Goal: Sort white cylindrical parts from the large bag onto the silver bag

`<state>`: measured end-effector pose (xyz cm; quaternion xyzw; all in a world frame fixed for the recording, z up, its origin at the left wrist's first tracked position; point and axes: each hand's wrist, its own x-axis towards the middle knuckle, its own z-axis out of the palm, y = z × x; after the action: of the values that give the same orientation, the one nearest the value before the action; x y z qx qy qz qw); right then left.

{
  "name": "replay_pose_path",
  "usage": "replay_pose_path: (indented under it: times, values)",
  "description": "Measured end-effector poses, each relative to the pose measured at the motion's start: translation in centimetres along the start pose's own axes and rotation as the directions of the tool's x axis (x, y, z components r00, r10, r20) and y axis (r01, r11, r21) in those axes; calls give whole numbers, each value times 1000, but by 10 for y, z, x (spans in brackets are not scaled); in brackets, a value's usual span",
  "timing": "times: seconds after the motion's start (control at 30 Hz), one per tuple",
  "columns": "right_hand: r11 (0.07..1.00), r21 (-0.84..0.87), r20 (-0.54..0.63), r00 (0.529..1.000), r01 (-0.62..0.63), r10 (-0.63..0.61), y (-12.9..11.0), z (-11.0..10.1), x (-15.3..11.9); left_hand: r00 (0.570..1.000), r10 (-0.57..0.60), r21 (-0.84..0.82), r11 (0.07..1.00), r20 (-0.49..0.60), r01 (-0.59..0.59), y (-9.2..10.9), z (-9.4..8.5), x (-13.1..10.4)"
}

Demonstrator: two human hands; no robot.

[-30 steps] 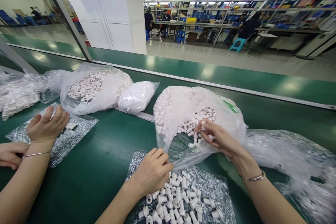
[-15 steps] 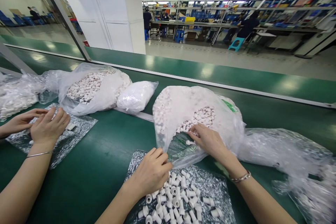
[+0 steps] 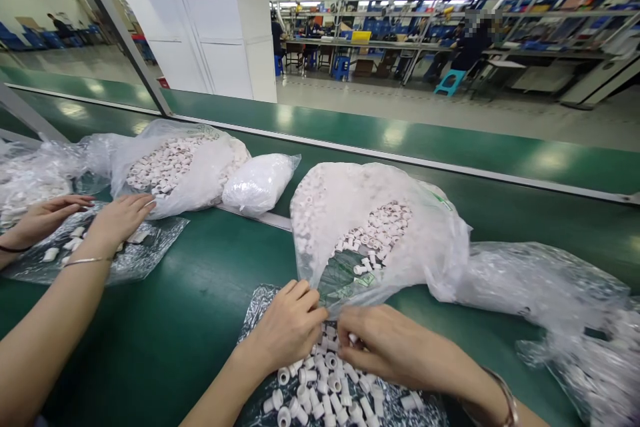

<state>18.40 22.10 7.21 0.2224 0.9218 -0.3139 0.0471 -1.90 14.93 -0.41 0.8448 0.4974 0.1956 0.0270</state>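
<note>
My left hand (image 3: pixel 290 320) is closed on the lower edge of a clear plastic bag (image 3: pixel 345 193) full of small white pipe-like plastic fittings. Below the bag's mouth, my right hand (image 3: pixel 380 343) hangs over a heap of the same fittings (image 3: pixel 325 383), its fingers curled and a white fitting showing between thumb and forefinger. The heap lies on a crinkled clear plastic sheet (image 3: pixel 257 307), partly hidden by both hands. A few loose fittings (image 3: pixel 367 263) rest just inside the bag's mouth.
Left of me, a co-worker's hands (image 3: pixel 120 217) reach over another plastic sheet with fittings. Behind them lies a second open bag of fittings (image 3: pixel 165 160), beside a small closed white bag (image 3: pixel 263 180). More clear bags (image 3: pixel 545 287) lie at the right on the green table (image 3: pixel 200 300).
My right hand has left the bag's mouth and come down towards me over the heap. More fittings lie loose in the mouth. My left hand stays put; the co-worker's hands have shifted.
</note>
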Motion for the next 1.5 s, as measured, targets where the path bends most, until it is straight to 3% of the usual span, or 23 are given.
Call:
replay_pose_path:
  times: [0.1,0.23,0.33,0.43,0.57,0.67,0.77,0.87,0.93,0.97,1.03,1.1,1.13,1.2,1.3,1.5]
  values:
    - [987,-156,34,999,43,-38,-12,13,-4,1000,2,-11,1000,7,-2,0,-1,0]
    - [986,-147,18,997,83,-81,-9,2,-8,1000,-1,-13,1000,22,1,0,0,-1]
    - [987,-155,-164,986,-42,16,15,-13,-4,1000,-2,-7,1000,14,3,0,2,-2]
    - [927,-293,-388,915,-234,109,49,-18,6,1000,4,-6,1000,5,-4,-1,4,-1]
    - [906,-346,-384,918,-244,100,80,-11,20,1000,6,-5,1000,13,-6,-1,5,-1]
    - [945,-191,-402,899,-266,172,87,-8,27,1000,0,-10,1000,18,0,-1,4,-1]
    - [958,221,-409,874,-184,262,85,-17,28,1000,-3,-12,1000,20,4,-1,3,-1]
    - [737,676,-333,894,4,300,84,-32,24,1000,-2,-13,1000,20,2,-1,3,-1]
    - [594,801,-317,897,79,307,85,-38,21,1000,-1,-14,1000,15,1,-1,3,-2]
    - [593,802,-317,895,76,314,86,-40,19,1000,-1,-14,1000,13,1,-1,4,-2]
    - [734,679,-337,881,-17,332,87,-38,18,1000,-2,-15,1000,12,2,-1,4,-3]
    - [899,394,-399,845,-191,355,87,-31,19,1000,-4,-15,1000,15,4,-1,5,-3]
    - [933,231,-439,826,-278,354,86,-26,20,1000,-4,-15,1000,17,4,-1,5,-3]
    - [914,-27,-495,800,-406,340,87,-15,23,1000,-5,-15,1000,20,5,-1,5,-2]
    - [852,-236,-496,812,-467,307,91,-2,27,1000,-1,-12,1000,17,2,0,3,-2]
    - [830,-345,-441,856,-438,269,98,1,26,1000,6,-6,1000,13,-5,0,2,-1]
